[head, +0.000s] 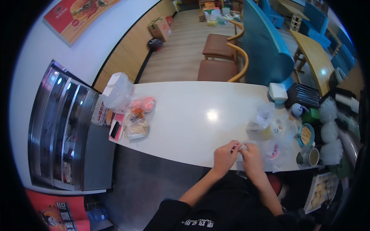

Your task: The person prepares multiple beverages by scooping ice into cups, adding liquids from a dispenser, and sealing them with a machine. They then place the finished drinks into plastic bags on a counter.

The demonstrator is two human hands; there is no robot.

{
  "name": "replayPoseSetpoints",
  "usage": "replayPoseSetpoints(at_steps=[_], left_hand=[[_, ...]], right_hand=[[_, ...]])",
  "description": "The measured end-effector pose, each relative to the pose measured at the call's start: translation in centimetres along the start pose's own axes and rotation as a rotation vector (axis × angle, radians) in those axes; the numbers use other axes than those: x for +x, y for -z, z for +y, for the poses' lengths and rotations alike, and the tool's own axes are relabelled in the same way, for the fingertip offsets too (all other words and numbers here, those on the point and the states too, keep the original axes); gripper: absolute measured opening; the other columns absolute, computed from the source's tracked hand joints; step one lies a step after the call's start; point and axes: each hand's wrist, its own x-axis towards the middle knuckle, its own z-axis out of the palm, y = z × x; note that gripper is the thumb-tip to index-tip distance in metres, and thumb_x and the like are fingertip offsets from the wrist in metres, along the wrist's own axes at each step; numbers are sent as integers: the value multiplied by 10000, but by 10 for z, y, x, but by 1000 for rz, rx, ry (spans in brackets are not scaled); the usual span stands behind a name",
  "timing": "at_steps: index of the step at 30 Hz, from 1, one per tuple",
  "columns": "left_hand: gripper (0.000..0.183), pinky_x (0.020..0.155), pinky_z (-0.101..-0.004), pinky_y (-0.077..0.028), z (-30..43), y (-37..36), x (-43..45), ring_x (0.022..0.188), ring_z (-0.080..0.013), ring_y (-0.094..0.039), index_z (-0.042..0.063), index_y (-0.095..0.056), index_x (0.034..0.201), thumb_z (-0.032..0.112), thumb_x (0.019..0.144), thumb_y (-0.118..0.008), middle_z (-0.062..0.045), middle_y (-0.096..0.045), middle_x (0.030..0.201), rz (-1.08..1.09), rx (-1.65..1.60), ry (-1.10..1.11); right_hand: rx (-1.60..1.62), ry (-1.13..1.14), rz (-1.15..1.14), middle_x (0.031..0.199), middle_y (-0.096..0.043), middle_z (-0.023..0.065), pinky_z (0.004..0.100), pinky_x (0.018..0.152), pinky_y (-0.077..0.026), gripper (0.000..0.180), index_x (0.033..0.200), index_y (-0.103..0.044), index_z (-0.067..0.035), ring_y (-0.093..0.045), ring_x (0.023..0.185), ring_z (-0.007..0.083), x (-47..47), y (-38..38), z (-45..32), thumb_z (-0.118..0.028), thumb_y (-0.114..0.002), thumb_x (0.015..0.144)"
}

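Note:
My left hand and my right hand are close together over the front edge of the white counter. The fingers of both pinch a twisted piece of thin plastic, seemingly the top of a see-through plastic bag. That bag lies just right of my right hand and has a pink printed mark. What is inside it I cannot tell. Beyond it are more thin plastic bags, one with something yellowish at its base.
At the counter's left are bagged food packs, a phone and a white bag. To the right stand a tissue box, a bowl of sticks, a cup and stacked plastic bowls. A glass display cabinet adjoins the left end.

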Motion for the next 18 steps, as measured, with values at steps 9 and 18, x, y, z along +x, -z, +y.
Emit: replayPoseSetpoints(at_steps=[9, 18], left_hand=[[417, 797, -330, -500, 10, -1, -2, 889, -245, -689, 6, -457, 1217, 218, 910, -641, -135, -714, 871, -309, -107, 263], [885, 934, -381, -439, 55, -43, -13, 993, -284, -648, -6, -241, 1410, 293, 771, -776, -129, -702, 1001, -483, 231, 105]], right_hand=[[10, -91, 324, 1254, -546, 177, 410, 931, -453, 432, 1237, -583, -49, -523, 1135, 328, -68, 64, 15, -70, -643, 809], [692, -838, 391, 1123, -590, 170, 345, 875, -458, 695, 1476, -238, 9, -562, 995, 225, -71, 55, 105, -110, -613, 902]])
